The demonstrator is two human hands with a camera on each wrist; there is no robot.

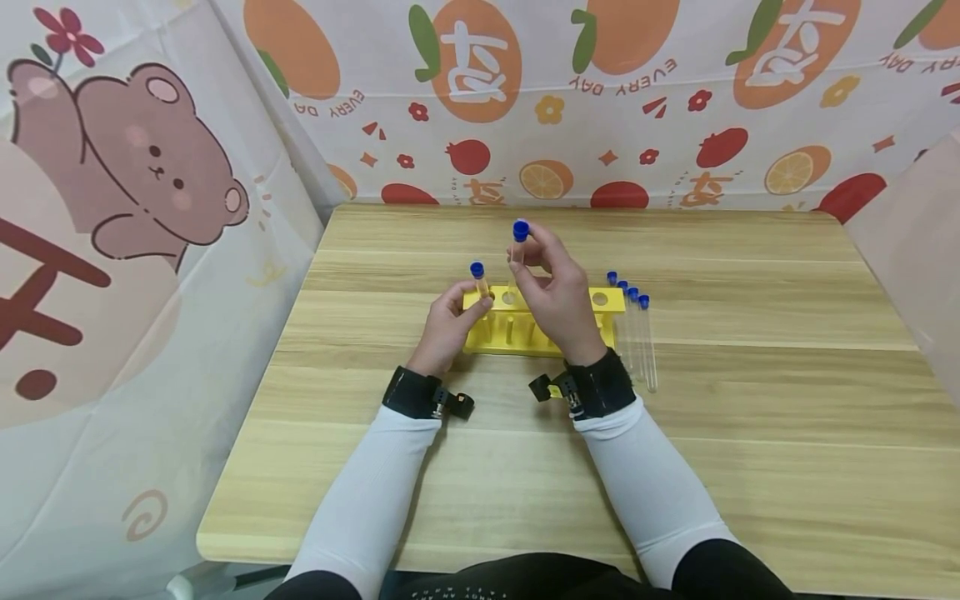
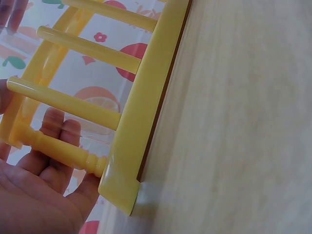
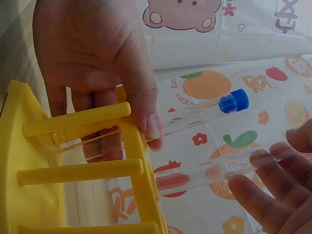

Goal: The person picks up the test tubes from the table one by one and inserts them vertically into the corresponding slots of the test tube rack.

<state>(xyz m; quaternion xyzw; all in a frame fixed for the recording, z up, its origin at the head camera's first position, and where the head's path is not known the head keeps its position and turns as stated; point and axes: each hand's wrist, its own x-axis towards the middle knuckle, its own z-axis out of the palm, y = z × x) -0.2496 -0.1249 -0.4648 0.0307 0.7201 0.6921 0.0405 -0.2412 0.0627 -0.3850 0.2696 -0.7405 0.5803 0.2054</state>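
On my feeds, the right hand (image 1: 561, 302) pinches a clear, slim, round test tube with a blue cap (image 1: 521, 231) near its top, thumb and fingers closed on it, with the tube above a glossy yellow, plastic-looking rack (image 1: 609, 301), next to a matching tube (image 1: 477, 271) seated in the end hole. The left hand (image 1: 444, 329) grips the rack's left end, thumb in front, fingers behind. I judge the held tube light, stiff and smooth enough to slip, and brittle if glass, which I can't tell; I'd take it just below the cap and guide it straight, never levering. The rack looks rigid but light enough to skid, so I'd brace its end. My head view alone gives me the four loose capped tubes (image 1: 650, 350) on the wooden table (image 1: 750, 417). The right wrist view misses the held tube's cap but shows its lower part meeting the rack's top, how deep I can't tell; the left wrist view catches fingers behind the turned end post (image 2: 66, 152), mostly hidden from above.
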